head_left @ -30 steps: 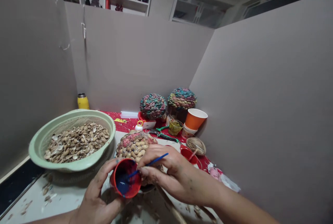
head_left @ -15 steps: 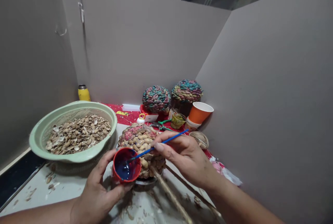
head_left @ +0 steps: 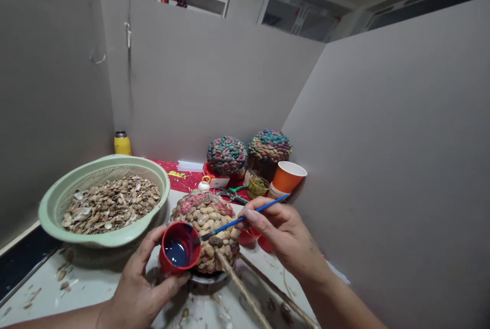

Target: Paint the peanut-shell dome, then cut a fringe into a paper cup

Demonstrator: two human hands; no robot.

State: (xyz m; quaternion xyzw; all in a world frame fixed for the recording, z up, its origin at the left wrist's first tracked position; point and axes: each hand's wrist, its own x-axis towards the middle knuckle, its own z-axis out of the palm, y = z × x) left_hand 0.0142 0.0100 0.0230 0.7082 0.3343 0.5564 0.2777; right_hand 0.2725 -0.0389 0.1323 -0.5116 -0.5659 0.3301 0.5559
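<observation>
Red cup (head_left: 166, 261), dark blue paint (head_left: 176, 256) inside: in left hand (head_left: 140, 280), fingers and thumb clamped round its sides, mouth tipped toward the wearer. Blue brush (head_left: 229, 224) pinched by right hand (head_left: 289, 239), bristles (head_left: 204, 236) at the rim on that hand's side. Peanut ball (head_left: 218, 219), pink on top, just beyond left hand; 2 sticks (head_left: 241, 285) run back between the hands. Green basin (head_left: 51, 217) of shells (head_left: 111, 201), left of left hand, above desk (head_left: 92, 293). Orange paper cup (head_left: 285, 180) beyond right hand.
</observation>
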